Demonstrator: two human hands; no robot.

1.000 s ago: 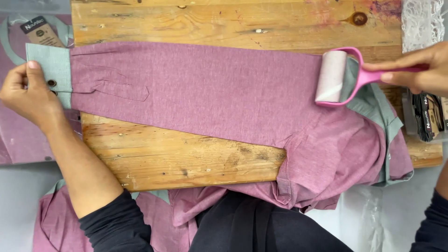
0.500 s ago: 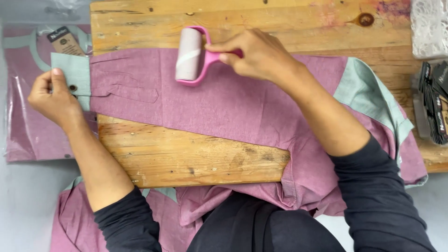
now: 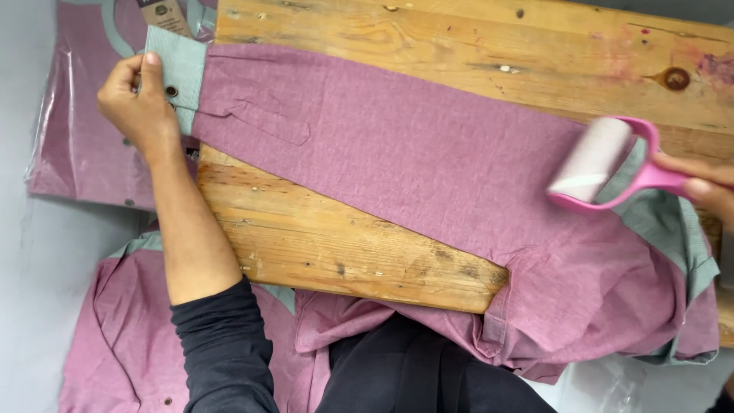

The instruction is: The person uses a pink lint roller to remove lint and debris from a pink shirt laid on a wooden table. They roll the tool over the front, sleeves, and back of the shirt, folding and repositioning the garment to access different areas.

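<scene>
— How far is the sleeve [image 3: 397, 153]?

— Judging by the lint roller [image 3: 592, 160] at the frame's right, near the shoulder; right hand [image 3: 699, 190] closed on its handle. Left hand [image 3: 141, 103] pinches the cuff [image 3: 177, 73], upper left.

— Any containers?

— A clear bag [image 3: 53, 145] holds a folded shirt, far left.

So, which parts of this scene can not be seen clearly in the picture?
- Right hand: mostly cut off by the right edge of the head view; its grip on the lint roller handle shows only partly.
- Shirt body: hangs over the wooden board edge, hidden behind the person's dark clothing.
- Packed shirt: cut by the top edge, partly covered by the left hand.
- Cuff buttons: too small for detail.
</scene>
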